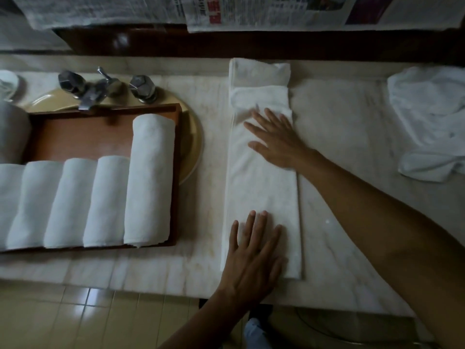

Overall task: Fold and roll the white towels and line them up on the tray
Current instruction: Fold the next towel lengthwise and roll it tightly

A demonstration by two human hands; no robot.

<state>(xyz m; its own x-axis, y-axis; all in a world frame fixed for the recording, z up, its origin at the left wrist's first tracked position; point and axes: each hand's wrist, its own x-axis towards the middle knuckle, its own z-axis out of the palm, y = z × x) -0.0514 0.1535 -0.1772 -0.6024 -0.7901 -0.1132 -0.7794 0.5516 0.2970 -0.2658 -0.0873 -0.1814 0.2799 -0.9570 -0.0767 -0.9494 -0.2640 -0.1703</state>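
Both hands are flat with fingers spread, nothing pinched. The left hand (254, 250) presses the folded towel strip (264, 192) at its end by the worktop's (352, 172) front edge. The right hand (274, 139) presses it further back. The strip runs front to back mid-worktop, just right of the wooden tray (105, 132), which sits over the sink (193, 147).

What I'd worry about: the back end looks bunched and uneven, so I reckon the roll could drift crooked or come out lumpy. The front row also already reaches the tray's right rim, so squeezing another in could nudge the others loose.

Count:
- five rolled towels (151, 177) on the tray, the leftmost cut off by the frame
- one flat strip
- one crumpled white heap (427, 109) by the right edge, can't tell how many towels are in it
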